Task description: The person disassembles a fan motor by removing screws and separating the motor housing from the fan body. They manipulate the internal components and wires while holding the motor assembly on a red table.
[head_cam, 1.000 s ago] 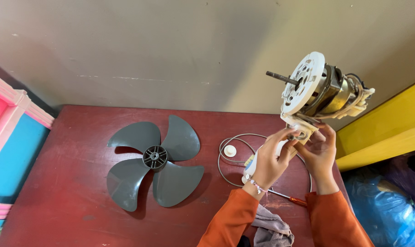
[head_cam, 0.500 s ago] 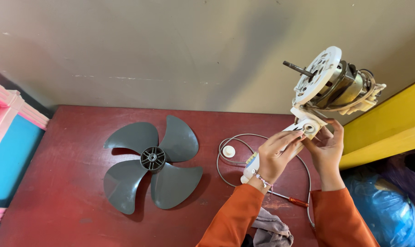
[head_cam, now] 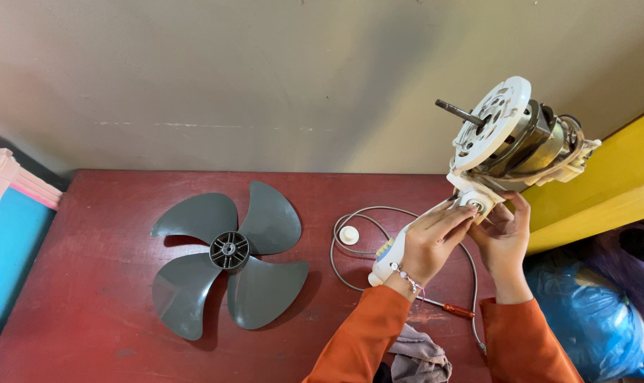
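A fan motor (head_cam: pixel 510 138) with a white round front plate and a bare shaft stands tilted above the right end of a dark red table (head_cam: pixel 109 298). My left hand (head_cam: pixel 432 241) and my right hand (head_cam: pixel 503 234) both grip the white neck joint (head_cam: pixel 472 200) under the motor, fingers closed around it. A white stem with buttons (head_cam: pixel 389 259) runs down from the joint beneath my left hand. A grey three-bladed fan blade (head_cam: pixel 230 255) lies flat on the table to the left, apart from both hands.
A grey cable (head_cam: pixel 350 220) loops on the table with a small white round cap (head_cam: pixel 348 235) inside it. A screwdriver with an orange handle (head_cam: pixel 453 309) lies near my wrists. A grey cloth (head_cam: pixel 418 358) sits at the front edge. Blue plastic bag (head_cam: pixel 584 312) and yellow ledge (head_cam: pixel 606 184) at right.
The motor and both hands have shifted a little to the right and up in view; the grip on the neck joint is the same. The fan blade has not moved on the table.
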